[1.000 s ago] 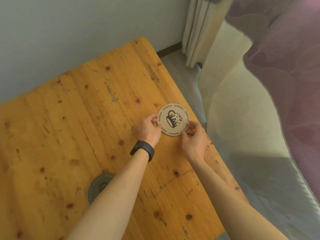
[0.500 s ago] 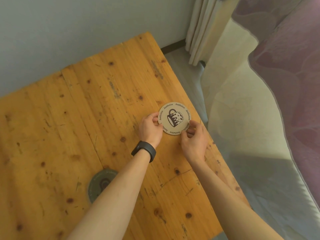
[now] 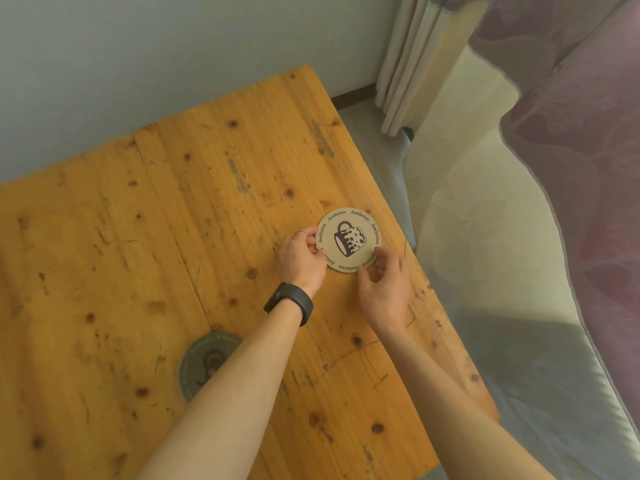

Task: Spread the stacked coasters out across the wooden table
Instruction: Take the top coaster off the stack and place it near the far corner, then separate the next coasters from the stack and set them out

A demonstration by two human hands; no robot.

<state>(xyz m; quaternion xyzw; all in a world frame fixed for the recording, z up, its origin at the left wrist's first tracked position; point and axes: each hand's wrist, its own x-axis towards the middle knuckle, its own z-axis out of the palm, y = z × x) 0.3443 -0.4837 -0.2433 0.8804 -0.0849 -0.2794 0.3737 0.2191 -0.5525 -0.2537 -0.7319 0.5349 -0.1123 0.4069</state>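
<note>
A round beige coaster stack (image 3: pixel 350 240) with a brown mug print lies near the right edge of the wooden table (image 3: pixel 138 237). My left hand (image 3: pixel 300 259) pinches its left rim with thumb and fingers. My right hand (image 3: pixel 384 285) grips its lower right rim. How many coasters lie under the top one cannot be told. A grey-green coaster (image 3: pixel 201 362) lies flat at the lower left, partly hidden by my left forearm.
The table's right edge runs close to the beige stack. Beyond it are grey floor, a pale and purple bedcover (image 3: pixel 519 237) and cream curtains (image 3: pixel 408 64). A grey wall (image 3: pixel 173 46) backs the table. A black watch (image 3: pixel 291 301) is on my left wrist.
The hands and the beige stack hold the same place on the table. The view has shifted slightly, so more of the grey-green coaster shows.
</note>
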